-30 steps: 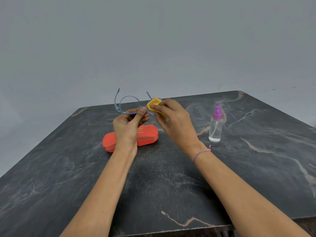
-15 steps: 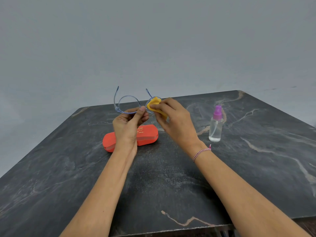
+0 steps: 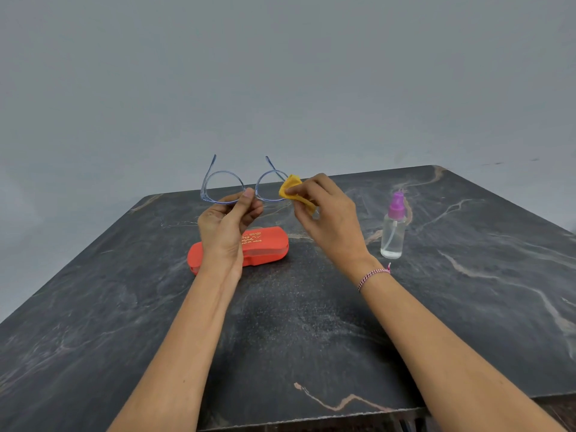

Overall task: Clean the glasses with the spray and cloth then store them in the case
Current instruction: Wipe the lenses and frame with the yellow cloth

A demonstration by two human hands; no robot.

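My left hand [image 3: 229,221] pinches the bridge of the blue-framed glasses [image 3: 207,194], holding them up above the table with both temples pointing away from me. My right hand [image 3: 324,210] grips a folded yellow cloth [image 3: 291,187] at the right edge of the right lens. The red case [image 3: 268,244] lies shut on the table under my left hand, partly hidden by the wrist. A clear spray bottle [image 3: 393,235] with a purple top stands upright to the right of my right hand.
The dark marble table [image 3: 311,332] reaches from my arms to a far edge just behind the glasses. A grey wall rises beyond it. The table's near edge shows at the bottom, with dark floor below it.
The cloth has slid from the middle of the right lens to its right edge, uncovering the lens. My left hand has kept the glasses at about the same spot.
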